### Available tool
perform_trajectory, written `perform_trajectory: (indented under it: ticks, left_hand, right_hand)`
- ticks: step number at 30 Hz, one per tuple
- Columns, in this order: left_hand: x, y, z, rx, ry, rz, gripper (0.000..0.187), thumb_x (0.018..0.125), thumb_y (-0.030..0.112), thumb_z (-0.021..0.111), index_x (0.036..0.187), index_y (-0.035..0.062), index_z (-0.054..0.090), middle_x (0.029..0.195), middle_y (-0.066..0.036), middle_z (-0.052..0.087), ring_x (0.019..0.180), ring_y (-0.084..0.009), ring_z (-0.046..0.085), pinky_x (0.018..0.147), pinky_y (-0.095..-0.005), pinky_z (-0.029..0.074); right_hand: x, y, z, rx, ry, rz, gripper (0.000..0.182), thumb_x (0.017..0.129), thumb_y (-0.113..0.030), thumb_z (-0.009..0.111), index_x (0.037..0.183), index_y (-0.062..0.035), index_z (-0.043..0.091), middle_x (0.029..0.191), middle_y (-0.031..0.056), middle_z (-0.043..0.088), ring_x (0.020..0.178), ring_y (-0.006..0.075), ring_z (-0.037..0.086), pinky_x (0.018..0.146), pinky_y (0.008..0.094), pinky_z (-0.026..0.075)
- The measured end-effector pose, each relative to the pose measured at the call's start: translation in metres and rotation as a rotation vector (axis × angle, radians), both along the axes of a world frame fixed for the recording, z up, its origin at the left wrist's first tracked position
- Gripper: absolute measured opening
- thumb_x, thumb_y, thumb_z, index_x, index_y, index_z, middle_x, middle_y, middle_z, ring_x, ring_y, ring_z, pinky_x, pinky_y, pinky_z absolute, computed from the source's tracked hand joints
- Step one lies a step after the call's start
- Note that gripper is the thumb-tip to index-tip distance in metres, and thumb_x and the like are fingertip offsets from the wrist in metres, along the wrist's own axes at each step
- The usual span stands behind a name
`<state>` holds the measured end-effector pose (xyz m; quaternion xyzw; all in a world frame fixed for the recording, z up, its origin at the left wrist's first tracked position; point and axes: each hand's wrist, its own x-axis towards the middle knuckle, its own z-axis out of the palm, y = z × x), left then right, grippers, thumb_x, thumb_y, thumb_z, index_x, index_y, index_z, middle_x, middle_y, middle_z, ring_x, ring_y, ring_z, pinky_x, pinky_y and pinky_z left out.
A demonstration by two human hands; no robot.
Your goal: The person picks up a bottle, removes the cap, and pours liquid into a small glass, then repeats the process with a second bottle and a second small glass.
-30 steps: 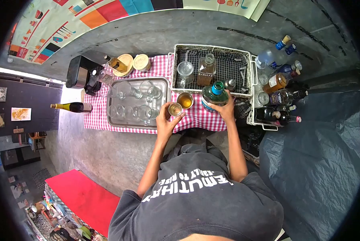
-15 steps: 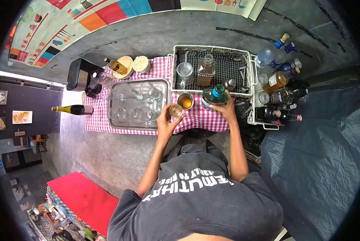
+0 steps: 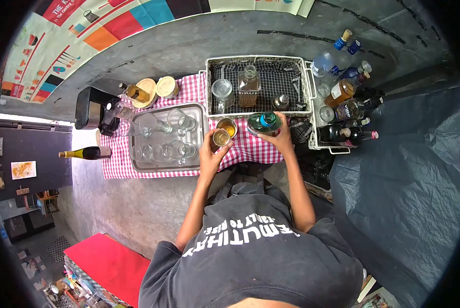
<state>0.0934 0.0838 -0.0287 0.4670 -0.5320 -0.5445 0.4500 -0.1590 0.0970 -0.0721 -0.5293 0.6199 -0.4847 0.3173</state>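
My left hand [image 3: 210, 158] is closed around a small glass [image 3: 221, 137] that holds some pale amber liquid. Just beyond it stands a metal cup [image 3: 227, 124] with amber liquid inside; the glass overlaps its near rim in this view. Over on the right, my right hand [image 3: 281, 139] grips a dark green bottle [image 3: 258, 128] with a blue band at its neck. The bottle is close to the front edge of a white wire basket [image 3: 255, 115]. Both hands are over a red-and-white checked cloth [image 3: 255, 154].
Left of my hands, a grey tray [image 3: 168, 167] carries several glass mugs. A square decanter [image 3: 249, 88], a glass jar [image 3: 222, 91] and a steel shaker top [image 3: 280, 102] stand in the basket. Several bottles crowd a rack [image 3: 333, 150] at right. A wine bottle [image 3: 89, 153] is at far left.
The whole view has shifted, so the table things appear further left. My left hand has brought the glass slightly right, closer to the metal cup. My right hand stays on the green bottle.
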Motion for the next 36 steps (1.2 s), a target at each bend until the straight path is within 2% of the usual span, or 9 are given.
perform_trajectory:
  ticks: [2,14,20,24,25,26,29,32,36]
  left_hand:
    - [-0.002,-0.001,0.005,0.000,-0.049,-0.027,0.055,0.081,0.004,0.079,0.127,-0.0001,0.049,0.111,-0.010,0.066,0.104,-0.0148,0.064,0.091,-0.0299,0.053]
    - [-0.007,0.000,0.002,0.007,-0.039,-0.061,0.053,0.081,0.003,0.077,0.127,-0.0009,0.050,0.114,-0.011,0.064,0.105,-0.0157,0.064,0.092,-0.0309,0.055]
    - [-0.006,-0.001,0.000,0.000,-0.023,-0.068,0.054,0.080,0.004,0.078,0.126,-0.0013,0.050,0.112,-0.012,0.065,0.104,-0.0157,0.064,0.091,-0.0308,0.055]
    - [-0.007,0.000,0.004,0.014,-0.068,-0.092,0.054,0.080,0.005,0.078,0.126,0.0001,0.050,0.113,-0.010,0.064,0.106,-0.0153,0.062,0.091,-0.0313,0.055]
    - [-0.008,0.000,0.004,0.031,-0.055,-0.108,0.054,0.081,0.006,0.078,0.126,0.0006,0.050,0.114,-0.010,0.063,0.107,-0.0152,0.062,0.092,-0.0315,0.054]
    - [-0.010,0.001,0.005,0.029,-0.052,-0.116,0.054,0.081,0.006,0.078,0.126,0.0006,0.050,0.114,-0.010,0.063,0.107,-0.0152,0.062,0.092,-0.0315,0.054]
    - [-0.014,0.004,0.001,0.038,-0.034,-0.153,0.053,0.080,0.005,0.077,0.125,0.0009,0.050,0.117,-0.010,0.061,0.109,-0.0166,0.061,0.094,-0.0318,0.053]
    - [-0.021,0.009,-0.005,0.047,-0.005,-0.206,0.053,0.080,0.005,0.077,0.125,0.0012,0.050,0.117,-0.010,0.061,0.110,-0.0172,0.061,0.095,-0.0320,0.053]
    - [-0.024,0.017,0.000,0.066,0.008,-0.276,0.055,0.079,0.005,0.076,0.127,0.0015,0.050,0.119,-0.009,0.060,0.112,-0.0175,0.060,0.096,-0.0328,0.051]
  right_hand:
    - [0.002,0.003,-0.005,0.028,-0.094,0.001,0.092,0.064,-0.023,0.092,0.137,-0.0078,0.038,0.127,0.0111,0.056,0.120,0.0236,0.055,0.101,0.0397,0.046]
    - [0.002,0.004,0.001,0.054,-0.056,0.015,0.089,0.066,-0.022,0.090,0.138,-0.0075,0.039,0.125,0.0118,0.058,0.119,0.0237,0.056,0.102,0.0393,0.045]
    - [-0.002,0.020,0.005,-0.110,0.072,-0.066,0.097,0.067,-0.030,0.090,0.144,-0.0082,0.034,0.134,0.0149,0.052,0.129,0.0300,0.050,0.107,0.0435,0.042]
    - [-0.017,0.054,0.023,-0.213,0.273,-0.215,0.073,0.072,-0.029,0.084,0.131,-0.0050,0.048,0.125,0.0150,0.057,0.118,0.0304,0.055,0.095,0.0407,0.046]
    - [-0.012,0.059,0.040,-0.269,0.289,-0.251,0.051,0.075,-0.022,0.080,0.117,-0.0036,0.056,0.110,0.0137,0.062,0.099,0.0271,0.062,0.082,0.0376,0.050]
    - [-0.009,0.065,0.041,-0.269,0.293,-0.259,0.051,0.075,-0.022,0.080,0.117,-0.0036,0.056,0.110,0.0137,0.062,0.099,0.0271,0.062,0.082,0.0376,0.050]
    - [0.010,0.071,0.053,-0.077,0.168,0.012,0.030,0.080,-0.013,0.076,0.103,-0.0010,0.061,0.086,0.0078,0.065,0.073,0.0202,0.066,0.066,0.0327,0.052]
    - [0.040,0.068,0.054,0.070,0.071,0.138,0.053,0.079,-0.015,0.078,0.124,-0.0026,0.054,0.110,0.0121,0.063,0.093,0.0212,0.064,0.080,0.0340,0.052]
    - [0.059,0.061,0.046,0.024,0.039,0.200,0.067,0.074,-0.012,0.080,0.133,-0.0044,0.050,0.126,0.0140,0.057,0.106,0.0232,0.061,0.082,0.0342,0.052]
